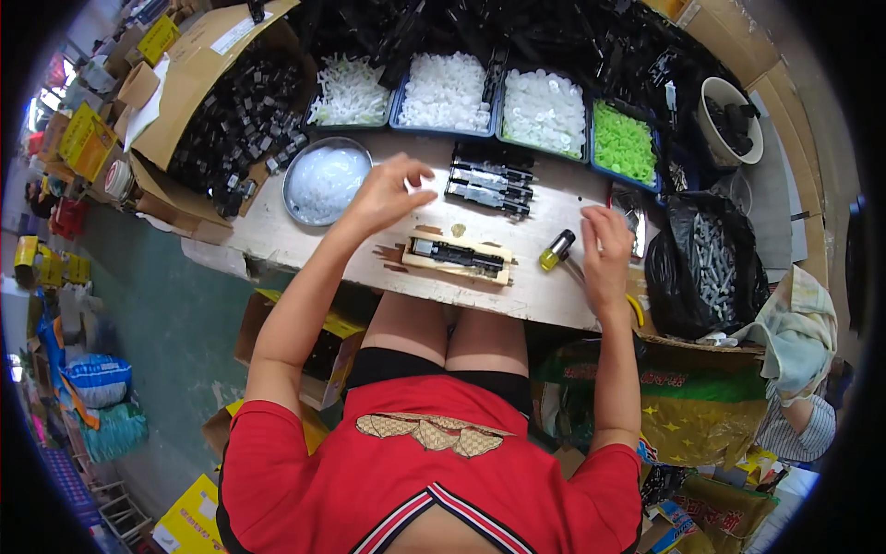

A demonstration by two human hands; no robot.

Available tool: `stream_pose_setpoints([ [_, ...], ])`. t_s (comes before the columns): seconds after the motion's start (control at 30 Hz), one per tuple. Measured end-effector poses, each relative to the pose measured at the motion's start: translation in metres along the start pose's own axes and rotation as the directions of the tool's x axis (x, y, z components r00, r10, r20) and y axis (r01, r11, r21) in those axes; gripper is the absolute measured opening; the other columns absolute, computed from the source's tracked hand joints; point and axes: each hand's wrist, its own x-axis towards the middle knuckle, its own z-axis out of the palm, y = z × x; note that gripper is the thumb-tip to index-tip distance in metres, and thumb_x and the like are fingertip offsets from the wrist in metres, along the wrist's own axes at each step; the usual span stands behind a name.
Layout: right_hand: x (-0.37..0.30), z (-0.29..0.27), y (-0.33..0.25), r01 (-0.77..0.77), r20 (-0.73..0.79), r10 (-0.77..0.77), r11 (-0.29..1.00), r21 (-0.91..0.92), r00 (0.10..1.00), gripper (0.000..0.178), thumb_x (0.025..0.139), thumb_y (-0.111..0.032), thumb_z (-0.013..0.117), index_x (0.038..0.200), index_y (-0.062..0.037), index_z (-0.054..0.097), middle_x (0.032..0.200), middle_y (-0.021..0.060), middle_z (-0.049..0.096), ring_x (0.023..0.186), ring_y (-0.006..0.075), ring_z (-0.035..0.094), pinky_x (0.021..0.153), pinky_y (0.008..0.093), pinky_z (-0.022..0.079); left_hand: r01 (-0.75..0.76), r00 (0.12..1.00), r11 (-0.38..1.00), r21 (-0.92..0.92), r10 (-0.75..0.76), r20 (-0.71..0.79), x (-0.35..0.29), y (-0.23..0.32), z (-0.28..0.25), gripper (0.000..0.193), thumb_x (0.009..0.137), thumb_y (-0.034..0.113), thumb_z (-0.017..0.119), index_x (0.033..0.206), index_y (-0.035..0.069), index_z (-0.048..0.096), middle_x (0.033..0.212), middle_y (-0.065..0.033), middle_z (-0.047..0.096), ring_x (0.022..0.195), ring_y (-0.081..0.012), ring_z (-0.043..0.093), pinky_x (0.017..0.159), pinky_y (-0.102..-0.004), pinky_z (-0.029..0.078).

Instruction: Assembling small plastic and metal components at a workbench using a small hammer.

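Observation:
My left hand (388, 196) is raised over the bench, between a round metal bowl (300, 208) of clear whitish small parts and a stack of black-and-silver mechanisms (489, 182). A gap shows between its thumb and forefinger, with nothing visible in it. In front of me a pale wooden holder (417, 262) cradles one long black mechanism (466, 257). My right hand (605, 247) hovers at the right, fingers loosely bent and apart, with no object visible in them. Just left of it lies a small hammer (556, 249) with a yellow-and-black head, its handle pointing toward my wrist.
Blue trays (399, 127) along the back hold white, clear and green plastic parts. A carton (152, 175) of black parts stands left; black pieces heap behind. To the right are a black bag (669, 291) of metal pins, a white tub (757, 148) and a cloth (801, 323).

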Motion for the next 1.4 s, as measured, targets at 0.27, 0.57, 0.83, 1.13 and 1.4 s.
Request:
stream_pose_setpoints([
  [0.27,-0.003,-0.02,0.05,-0.217,0.076,0.223,0.973,-0.073,0.972,0.011,0.082,-0.01,0.054,0.089,-0.0045,0.061,0.086,0.0105,0.058,0.084,0.03,0.055,0.073,0.0382,0.039,-0.18,0.958,0.922,0.344,0.244,-0.15,0.122,0.022,0.023,0.018,0.071,0.018,0.062,0.085,0.008,0.067,0.08,-0.0139,0.058,0.078,-0.032,0.058,0.07,-0.0402,0.047],
  [0.57,-0.012,-0.026,0.067,-0.156,0.019,0.165,0.957,-0.244,0.986,0.007,0.078,-0.009,0.053,0.081,-0.0062,0.059,0.081,0.0102,0.057,0.081,0.0293,0.054,0.068,0.0404,0.038,-0.171,0.959,0.88,0.444,0.252,-0.131,0.155,0.015,0.044,0.008,0.07,0.008,0.057,0.075,0.004,0.062,0.079,-0.0179,0.057,0.078,-0.0367,0.056,0.069,-0.0434,0.046],
  [0.83,-0.001,-0.017,0.076,-0.247,0.136,0.381,0.792,-0.558,0.914,0.012,0.073,-0.007,0.053,0.078,-0.0038,0.063,0.085,0.0148,0.058,0.08,0.0303,0.058,0.068,0.043,0.045,-0.231,0.913,0.955,0.184,0.279,-0.299,0.168,-0.013,0.016,0.008,0.065,0.004,0.065,0.07,0.0,0.061,0.07,-0.011,0.058,0.063,-0.0223,0.058,0.055,-0.0333,0.047],
  [1.13,0.019,-0.003,0.085,-0.233,0.209,0.42,0.779,-0.583,0.883,0.016,0.075,-0.006,0.051,0.077,-0.0002,0.065,0.084,0.0213,0.061,0.077,0.0339,0.063,0.065,0.0409,0.052,-0.301,0.831,0.951,-0.068,0.227,-0.508,0.147,-0.027,-0.011,0.007,0.081,0.007,0.056,0.084,0.004,0.061,0.059,0.0015,0.051,0.045,-0.0056,0.044,0.038,-0.0214,0.036],
  [1.4,0.004,-0.011,0.097,-0.278,0.098,0.355,0.85,-0.447,0.93,0.011,0.071,-0.003,0.049,0.078,-0.0001,0.057,0.087,0.0215,0.057,0.081,0.0385,0.057,0.069,0.0481,0.048,-0.046,0.988,0.65,-0.759,-0.084,-0.131,0.054,0.035,-0.002,0.017,0.083,0.007,0.059,0.097,-0.002,0.061,0.07,-0.0038,0.058,0.056,-0.01,0.055,0.047,-0.0223,0.046],
])
